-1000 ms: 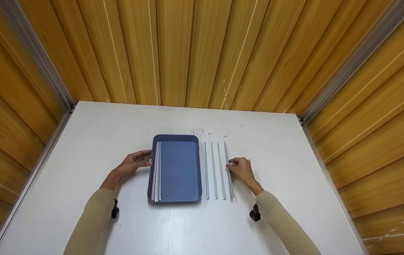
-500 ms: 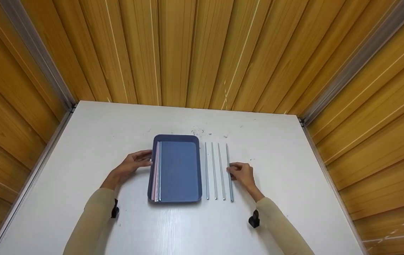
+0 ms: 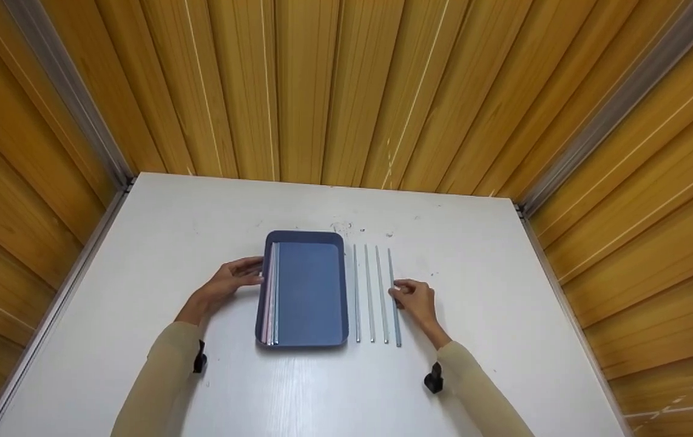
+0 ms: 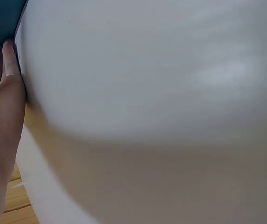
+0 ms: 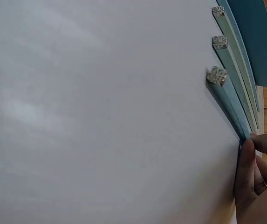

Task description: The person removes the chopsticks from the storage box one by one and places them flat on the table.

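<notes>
A blue rectangular tray (image 3: 313,291) lies on the white table, with several thin pink and pale sticks (image 3: 271,294) along its left inner side. My left hand (image 3: 225,282) touches the tray's left wall with nearly straight fingers (image 4: 10,58). To the right of the tray, three pale blue-green sticks (image 3: 370,294) lie side by side, roughly parallel. My right hand (image 3: 416,298) pinches the rightmost pale blue stick (image 5: 226,105) between thumb and fingertips, around its middle. That stick has a crinkled, silvery near end. Its neighbours show similar ends in the right wrist view.
The white table (image 3: 310,394) bears dark specks and scuffs beyond the tray. Wood-patterned walls (image 3: 298,91) rise behind and on both sides, with metal rails at the corners. Black devices (image 3: 434,379) sit at both wrists.
My right hand has drawn the rightmost stick slightly nearer to me, mostly in the first half second. My left hand stays at the tray, and the view has shifted slightly.
</notes>
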